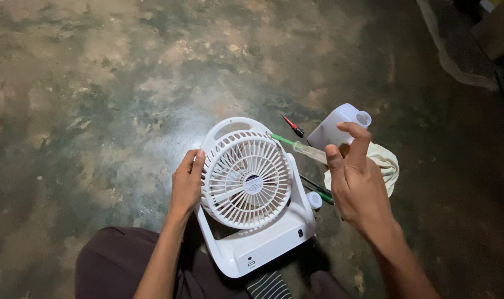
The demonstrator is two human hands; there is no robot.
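Observation:
A small white table fan (246, 182) with a round grille and carry handle rests between my knees on the floor. My left hand (186, 182) grips the left rim of the grille. My right hand (356, 180) holds a screwdriver (302, 148) with a clear handle and green shaft, its tip at the upper right edge of the grille.
A white plastic bottle (336, 126) lies open behind my right hand, beside a cream cloth (386, 161). A small red-and-black screwdriver (292, 126) lies on the mottled concrete floor (96, 111). A green tool (318, 191) and a white cap (314, 200) sit right of the fan.

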